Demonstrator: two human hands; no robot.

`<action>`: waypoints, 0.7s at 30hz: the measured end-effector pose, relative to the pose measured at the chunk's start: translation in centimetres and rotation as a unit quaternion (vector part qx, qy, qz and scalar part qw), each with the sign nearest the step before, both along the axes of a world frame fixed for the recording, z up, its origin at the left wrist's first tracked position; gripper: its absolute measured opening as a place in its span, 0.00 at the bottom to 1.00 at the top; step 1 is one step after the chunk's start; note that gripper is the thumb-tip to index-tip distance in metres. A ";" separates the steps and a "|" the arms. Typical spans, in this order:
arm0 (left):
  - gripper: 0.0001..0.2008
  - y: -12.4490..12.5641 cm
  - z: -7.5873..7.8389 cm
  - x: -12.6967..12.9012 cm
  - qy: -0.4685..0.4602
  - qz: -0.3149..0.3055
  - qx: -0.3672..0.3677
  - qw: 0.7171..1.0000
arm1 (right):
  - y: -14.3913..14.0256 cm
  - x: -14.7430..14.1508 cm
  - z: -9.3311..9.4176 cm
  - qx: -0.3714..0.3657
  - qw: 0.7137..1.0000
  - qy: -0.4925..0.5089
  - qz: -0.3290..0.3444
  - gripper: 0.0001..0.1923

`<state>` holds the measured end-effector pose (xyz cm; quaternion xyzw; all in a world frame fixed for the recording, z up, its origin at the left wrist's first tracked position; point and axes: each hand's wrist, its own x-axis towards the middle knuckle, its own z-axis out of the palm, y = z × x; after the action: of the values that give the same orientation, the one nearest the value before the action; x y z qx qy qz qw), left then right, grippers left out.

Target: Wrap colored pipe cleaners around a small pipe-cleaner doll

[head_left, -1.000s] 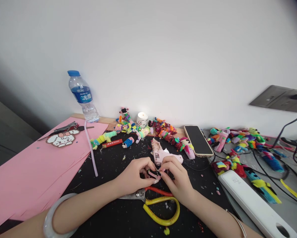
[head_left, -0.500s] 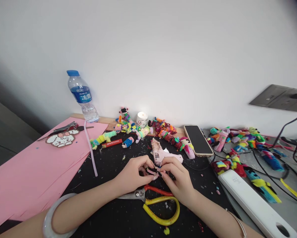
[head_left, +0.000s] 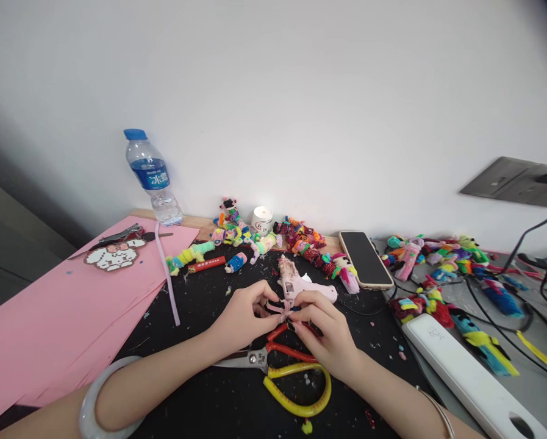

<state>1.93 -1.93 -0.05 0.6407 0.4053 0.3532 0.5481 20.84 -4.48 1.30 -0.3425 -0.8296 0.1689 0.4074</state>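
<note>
Between the fingertips of both hands is a small pink pipe cleaner piece (head_left: 280,308), bent into a loop. My left hand (head_left: 243,314) pinches its left side with thumb and fingers. On the other side my right hand (head_left: 323,326) grips the same piece, its fingertips partly hiding it. Right behind the hands lies a pink hot glue gun (head_left: 307,288), nozzle end up and to the left. Below them rest scissors (head_left: 296,399) with one yellow and one red handle; my left wrist and right hand cover parts of them.
Pink paper sheets (head_left: 85,317) lie left, with a lilac pipe cleaner (head_left: 167,274) across their edge. A water bottle (head_left: 152,177) leans on the wall. Several pipe cleaner figures (head_left: 241,235) line the back. A phone (head_left: 365,259), a white power bank-like device (head_left: 474,378) and cables are right.
The pink piece has been turned between my fingertips, and its loop shows more clearly. My right fingers have shifted slightly, uncovering more of the red handle. Everything else stays put.
</note>
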 end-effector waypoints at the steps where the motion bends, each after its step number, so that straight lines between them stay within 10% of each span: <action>1: 0.09 0.0 0.0 0.0 0.001 0.001 -0.001 1.000 | 0.0 0.0 0.0 -0.002 1.000 -0.002 0.002 0.05; 9: 0.08 0.1 0.1 0.0 -0.006 -0.003 0.035 0.999 | 0.2 0.4 0.1 -0.027 0.999 -0.014 0.017 0.13; 21: 0.07 0.3 0.2 -0.4 0.036 0.027 0.082 0.996 | 2.7 1.6 -0.2 0.050 0.938 -0.171 -0.297 0.28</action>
<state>1.53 -1.60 0.11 0.6850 0.4117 0.3764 0.4686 22.40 -1.73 1.11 -0.5762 -0.7544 -0.0629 0.3082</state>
